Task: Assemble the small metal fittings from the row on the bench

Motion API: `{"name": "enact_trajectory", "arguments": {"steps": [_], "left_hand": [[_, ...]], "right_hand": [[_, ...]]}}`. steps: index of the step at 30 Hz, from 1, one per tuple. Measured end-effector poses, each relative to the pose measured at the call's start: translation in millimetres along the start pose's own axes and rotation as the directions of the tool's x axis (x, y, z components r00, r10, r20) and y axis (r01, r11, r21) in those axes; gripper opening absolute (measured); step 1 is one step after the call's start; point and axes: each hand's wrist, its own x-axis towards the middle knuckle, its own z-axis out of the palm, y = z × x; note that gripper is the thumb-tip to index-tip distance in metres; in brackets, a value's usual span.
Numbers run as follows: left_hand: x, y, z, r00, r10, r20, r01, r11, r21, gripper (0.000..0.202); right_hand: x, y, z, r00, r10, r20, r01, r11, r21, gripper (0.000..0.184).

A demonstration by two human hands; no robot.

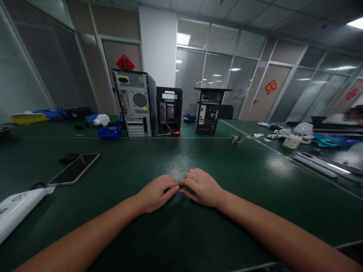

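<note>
My left hand (157, 193) and my right hand (200, 188) meet just above or on the green table (136, 158), fingertips touching. The fingers of both are bent and pressed together. Between the right thumb and fingers there may be something small and dark, but I cannot make it out. Whatever the left fingers pinch, if anything, is hidden. Beyond the hands, a red-handled screwdriver (173, 133) lies in front of a small black computer case (176, 107). To its left rises a larger computer tower (136, 102), and to its right another black case (208, 111).
At left lie a phone (75, 169), a dark oval object (69, 158) and a white package (19, 207). Blue bins (109, 132) and a yellow tray (28, 118) stand farther back. Small metal parts (236, 140) sit right of centre. A person (344, 117) is at the right edge, beside clutter.
</note>
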Motion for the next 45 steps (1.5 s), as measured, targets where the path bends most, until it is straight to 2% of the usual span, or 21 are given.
{"name": "enact_trajectory", "arguments": {"steps": [6,12,16,19,21,23,25,26,28,29,32,34,36,40,45], "left_hand": [[-0.8,4.0,-2.4,1.0,-0.005,0.016,0.005,0.999,-0.036,0.03],[-0.1,9.5,-4.8,0.999,-0.021,0.04,0.024,0.997,-0.079,0.022],[1.4,11.5,-2.9,0.998,-0.049,0.034,0.049,0.998,-0.024,0.021],[1.1,9.5,-0.5,0.997,-0.067,0.043,0.065,0.997,0.034,0.034],[0.4,7.5,0.5,0.996,-0.071,0.047,0.069,0.997,0.046,0.044],[-0.4,6.2,0.6,0.996,-0.074,0.044,0.072,0.996,0.048,0.045],[-0.8,6.2,-0.3,0.996,-0.076,0.045,0.074,0.996,0.045,0.045],[-1.0,6.7,-0.8,0.996,-0.078,0.047,0.076,0.996,0.043,0.044],[-1.1,7.7,-1.9,0.996,-0.08,0.048,0.078,0.996,0.04,0.043],[-1.2,8.0,-2.2,0.996,-0.08,0.048,0.078,0.996,0.038,0.043],[-1.8,7.7,-2.1,0.996,-0.071,0.048,0.07,0.997,0.035,0.042],[-2.3,6.9,-1.7,0.997,-0.067,0.047,0.065,0.997,0.034,0.042],[-2.7,6.4,-1.4,0.996,-0.07,0.05,0.068,0.997,0.034,0.041],[-3.2,6.4,-2.0,0.994,-0.086,0.064,0.084,0.996,0.035,0.04],[-2.5,8.4,-3.7,0.993,-0.09,0.07,0.089,0.996,0.026,0.039]], "right_hand": [[0.0,-0.6,-0.7,0.999,-0.012,-0.038,0.009,0.998,-0.065,0.023],[-0.4,-1.0,-0.3,0.997,0.034,-0.063,-0.04,0.994,-0.097,0.024],[0.8,3.4,0.3,0.997,0.051,-0.064,-0.058,0.992,-0.116,0.021],[-2.5,19.6,-0.2,0.981,0.171,-0.086,-0.181,0.975,-0.126,0.016],[-9.4,39.4,-2.4,0.952,0.292,-0.093,-0.303,0.941,-0.152,0.016],[-22.0,66.3,-6.6,0.903,0.418,-0.094,-0.429,0.885,-0.182,0.018],[-41.2,98.4,-12.4,0.82,0.563,-0.105,-0.572,0.795,-0.202,0.021],[-53.3,115.4,-15.8,0.761,0.64,-0.108,-0.647,0.735,-0.204,0.023],[-81.3,149.3,-22.9,0.615,0.778,-0.125,-0.784,0.588,-0.198,0.028],[-96.5,165.1,-26.5,0.557,0.82,-0.133,-0.827,0.532,-0.182,0.029],[-140.7,204.0,-35.5,0.438,0.888,-0.138,-0.899,0.428,-0.098,0.031],[-164.8,220.7,-38.6,0.337,0.934,-0.118,-0.941,0.338,-0.01,0.033],[-182.2,230.4,-39.2,0.266,0.96,-0.085,-0.96,0.271,0.068,0.032],[-198.3,237.1,-35.5,0.209,0.974,-0.084,-0.966,0.219,0.139,0.031],[-197.9,239.4,-36.4,0.204,0.969,-0.137,-0.955,0.228,0.189,0.04]]}}
